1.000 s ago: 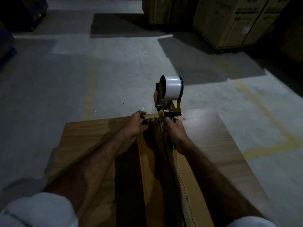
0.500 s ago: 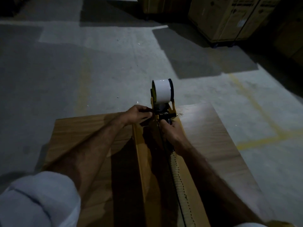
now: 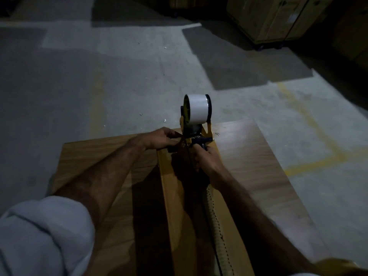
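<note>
**A:** How far along is the taping?

**B:** Barely begun. The left hand (image 3: 159,139) pinches the front of the yellow tape dispenser with its white roll (image 3: 197,110), at the brown cardboard carton's (image 3: 175,206) far edge. The right hand (image 3: 207,159) clenches its handle.

**A:** And what's left?

**B:** The centre seam (image 3: 214,248) looks untaped.

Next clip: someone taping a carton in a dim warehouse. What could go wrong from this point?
The left hand has its fingertips right at the mouth of the tape dispenser, where the cutter probably sits; a tug by the right hand could nick them.
The dispenser stands at the far edge of the cardboard box, so it could slip off the end.
The seam lies in deep shadow, so a crooked strip may go unnoticed.
</note>
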